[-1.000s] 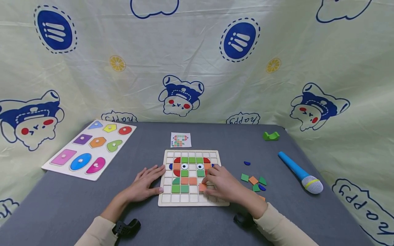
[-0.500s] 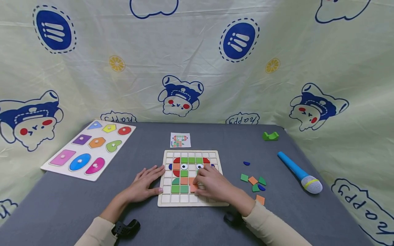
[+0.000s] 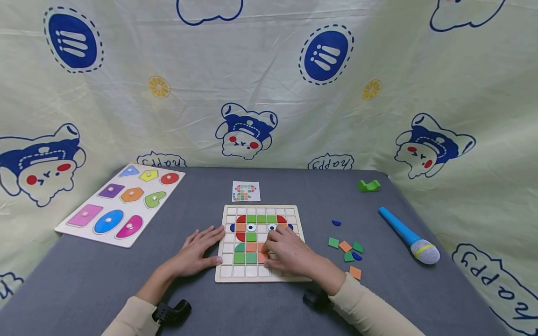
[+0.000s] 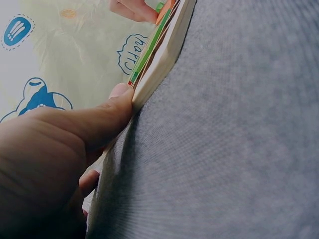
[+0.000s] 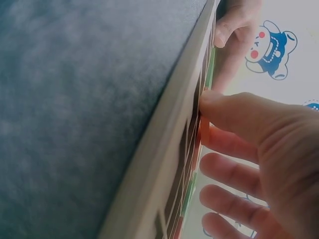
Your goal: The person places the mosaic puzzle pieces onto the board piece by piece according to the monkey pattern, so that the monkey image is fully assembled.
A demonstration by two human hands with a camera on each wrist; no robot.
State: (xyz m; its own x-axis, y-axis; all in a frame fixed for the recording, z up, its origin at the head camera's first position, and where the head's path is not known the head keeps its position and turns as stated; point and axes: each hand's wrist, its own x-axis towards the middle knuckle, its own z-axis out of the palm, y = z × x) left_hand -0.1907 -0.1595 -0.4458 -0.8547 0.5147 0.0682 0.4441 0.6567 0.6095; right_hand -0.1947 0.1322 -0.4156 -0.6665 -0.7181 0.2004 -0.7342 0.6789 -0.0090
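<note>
Head view — left hand (image 3: 199,249) spread against board (image 3: 252,271), right hand (image 3: 290,252) pinching orange tile (image 3: 262,258).

Pinched orange tile (image 3: 262,258), gridded board (image 3: 251,271) (partly filled)

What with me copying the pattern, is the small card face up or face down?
Face up: the card, beyond the grid board, shows its coloured picture.

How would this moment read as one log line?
left hand: touches board | right hand: pinches orange tile | loose pieces: right of board
</note>
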